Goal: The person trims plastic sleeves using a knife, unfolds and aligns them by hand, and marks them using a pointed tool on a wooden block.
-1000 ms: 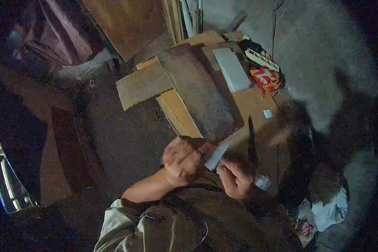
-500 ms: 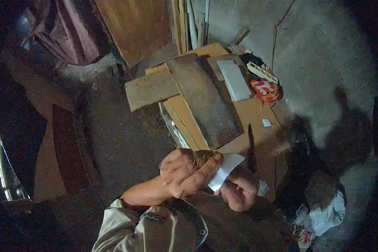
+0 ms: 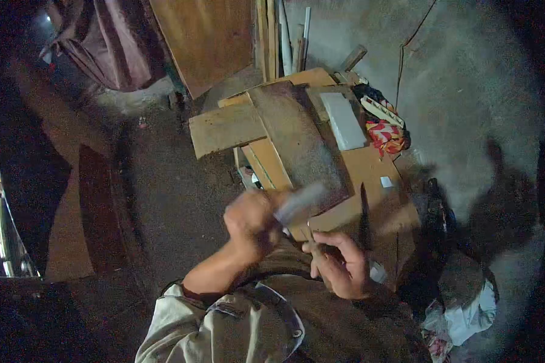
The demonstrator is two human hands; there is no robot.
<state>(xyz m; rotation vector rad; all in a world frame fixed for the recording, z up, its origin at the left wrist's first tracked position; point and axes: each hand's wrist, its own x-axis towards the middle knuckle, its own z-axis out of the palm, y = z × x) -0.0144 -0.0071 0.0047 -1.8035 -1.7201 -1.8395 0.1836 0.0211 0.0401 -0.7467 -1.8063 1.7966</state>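
Observation:
Blurred by motion, my left hand [image 3: 250, 219] is closed on a pale, whitish strip [image 3: 300, 202] that points up and to the right. My right hand [image 3: 340, 264] pinches a thin, narrow tool [image 3: 310, 233] with a light tip, just right of the strip. Strip and tool look slightly apart. Beyond both hands lies a worn dark board [image 3: 300, 142] on a brown work surface [image 3: 378, 209]. A dark, slender blade-like object [image 3: 364, 209] rests on that surface, above my right hand.
A white flat packet [image 3: 344, 121], a power strip [image 3: 381, 112] and a red-and-yellow cloth [image 3: 386, 137] lie at the back right. A small white square [image 3: 386, 181] is nearer. White bags [image 3: 471, 311] sit low at the right. Wooden sticks [image 3: 266, 42] lean on the wall.
My left hand has lifted slightly up and left with the pale strip, away from my right hand. The thin tool in my right hand now shows. The view has shifted slightly.

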